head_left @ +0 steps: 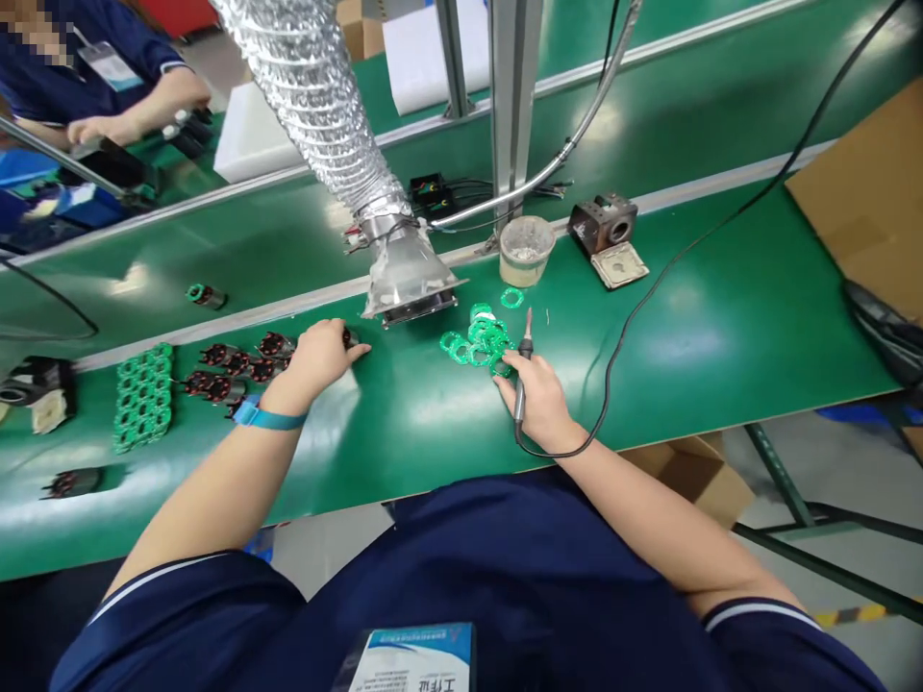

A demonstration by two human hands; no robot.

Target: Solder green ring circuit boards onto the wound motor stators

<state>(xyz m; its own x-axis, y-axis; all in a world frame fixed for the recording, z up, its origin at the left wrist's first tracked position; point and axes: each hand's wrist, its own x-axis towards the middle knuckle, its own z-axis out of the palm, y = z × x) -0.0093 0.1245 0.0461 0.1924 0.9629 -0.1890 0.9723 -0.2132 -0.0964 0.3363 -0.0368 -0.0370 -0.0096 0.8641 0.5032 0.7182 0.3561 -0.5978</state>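
My left hand (321, 358), a blue band at its wrist, curls over a small dark cylindrical part (350, 337), apparently a motor stator, mostly hidden by the fingers. Just left of it stand several black motor stators (229, 360) with copper-coloured prongs. In my right hand (542, 399) is a soldering iron (520, 396), its tip pointing away from me. The fingertips of that hand touch the near edge of a loose pile of green ring-shaped circuit boards (482, 336). One single ring board (511, 298) lies beyond the pile.
A foil fume duct (317, 106) hangs over the bench between my hands. Behind the pile stand a tub (527, 252) and a soldering iron stand (606, 221). The iron's black cord loops rightward. A green board panel (143, 397) lies left. Another person sits across.
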